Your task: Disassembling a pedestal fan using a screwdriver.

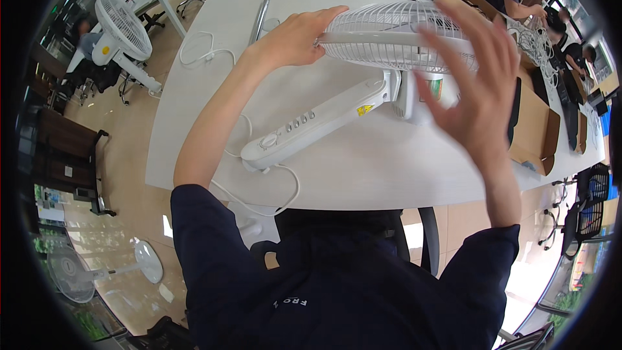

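A white electric fan lies on the table, its round wire guard (pixel 369 58) standing edge-on with a pale band round the rim. My left hand (pixel 291 39) is closed on the left edge of that rim, fingers above and thumb below. My right hand (pixel 476 84) is raised before the guard's right side, fingers spread and blurred by motion; I cannot tell whether it touches the wires. From the guard the white fan column (pixel 324 120), with a knob, several buttons and a yellow warning label, slants toward me to the left. The motor housing is partly hidden behind my right hand.
A white power cord (pixel 297 188) loops over the table's near edge. A silver metal tube (pixel 260 19) lies at the far left. Open cardboard boxes (pixel 534 129) and a cable heap (pixel 534 42) are on the right. Another white fan (pixel 120 29) stands beyond the table's left side.
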Demonstrator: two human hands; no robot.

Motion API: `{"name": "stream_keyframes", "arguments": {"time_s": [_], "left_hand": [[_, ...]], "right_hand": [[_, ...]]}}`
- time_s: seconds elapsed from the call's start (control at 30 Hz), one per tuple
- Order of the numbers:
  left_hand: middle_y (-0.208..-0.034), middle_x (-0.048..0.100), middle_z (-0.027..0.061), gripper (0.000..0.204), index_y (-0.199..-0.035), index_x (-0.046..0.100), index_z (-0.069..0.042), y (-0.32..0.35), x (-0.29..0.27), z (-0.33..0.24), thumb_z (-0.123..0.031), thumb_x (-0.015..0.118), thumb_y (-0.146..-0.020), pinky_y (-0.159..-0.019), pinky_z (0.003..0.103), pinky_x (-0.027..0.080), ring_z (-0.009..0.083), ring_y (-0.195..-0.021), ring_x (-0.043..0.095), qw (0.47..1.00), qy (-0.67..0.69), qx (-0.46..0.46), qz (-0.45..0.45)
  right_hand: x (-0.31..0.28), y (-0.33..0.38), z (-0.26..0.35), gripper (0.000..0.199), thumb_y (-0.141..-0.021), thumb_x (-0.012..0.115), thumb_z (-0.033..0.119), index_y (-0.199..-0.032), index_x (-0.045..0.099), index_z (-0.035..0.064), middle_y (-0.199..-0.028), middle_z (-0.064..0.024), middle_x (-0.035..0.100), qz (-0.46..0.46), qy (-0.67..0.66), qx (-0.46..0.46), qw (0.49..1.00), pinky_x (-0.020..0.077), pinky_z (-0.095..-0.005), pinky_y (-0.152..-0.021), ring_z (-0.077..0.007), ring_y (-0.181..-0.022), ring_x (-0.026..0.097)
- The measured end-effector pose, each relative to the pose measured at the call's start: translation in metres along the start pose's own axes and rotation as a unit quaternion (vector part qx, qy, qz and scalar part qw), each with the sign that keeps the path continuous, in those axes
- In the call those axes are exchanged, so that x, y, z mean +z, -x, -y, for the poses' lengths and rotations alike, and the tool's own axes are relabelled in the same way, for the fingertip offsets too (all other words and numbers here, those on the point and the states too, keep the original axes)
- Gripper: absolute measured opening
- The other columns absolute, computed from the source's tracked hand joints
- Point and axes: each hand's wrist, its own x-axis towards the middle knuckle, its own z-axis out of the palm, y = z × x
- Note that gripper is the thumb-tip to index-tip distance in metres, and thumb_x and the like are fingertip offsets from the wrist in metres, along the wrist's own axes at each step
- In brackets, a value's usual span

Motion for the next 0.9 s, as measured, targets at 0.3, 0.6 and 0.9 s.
{"name": "stream_keyframes", "arguments": {"time_s": [0.3,0.6,0.9], "left_hand": [[-0.118,0.069,0.0217,0.081,-0.151,0.039,-0.006,-0.008,-0.004,0.001,0.003,0.067,-0.076,-0.09,0.047,0.056,0.0393,-0.102,0.068,0.999,-0.026,0.026,0.016],[-0.124,0.067,0.0211,0.077,-0.151,0.041,-0.01,0.002,0.008,-0.005,0.002,0.064,-0.078,-0.086,0.045,0.056,0.0397,-0.104,0.068,1.0,0.024,0.004,-0.017],[-0.125,0.066,0.0185,0.08,-0.15,0.041,-0.01,0.011,0.013,0.003,0.004,0.066,-0.075,-0.086,0.047,0.057,0.0387,-0.1,0.068,0.997,0.023,0.035,-0.059]], "right_hand": [[0.042,-0.04,-0.048,0.047,-0.08,0.075,0.04,-0.109,0.076,0.0027,-0.096,-0.0165,0.076,0.156,-0.083,-0.072,0.982,0.0593,-0.0388,-0.069,-0.032,-0.074,0.074],[0.065,-0.053,-0.021,0.05,-0.085,0.075,0.046,-0.1,0.072,-0.0011,-0.078,-0.0125,0.071,0.164,-0.037,-0.133,0.977,0.0574,-0.0365,-0.069,-0.0281,-0.073,0.073],[0.069,-0.061,-0.005,0.044,-0.094,0.069,0.039,-0.108,0.067,-0.0025,-0.09,-0.0128,0.072,0.297,-0.003,-0.17,0.94,0.0568,-0.0363,-0.072,-0.0275,-0.082,0.073]]}}
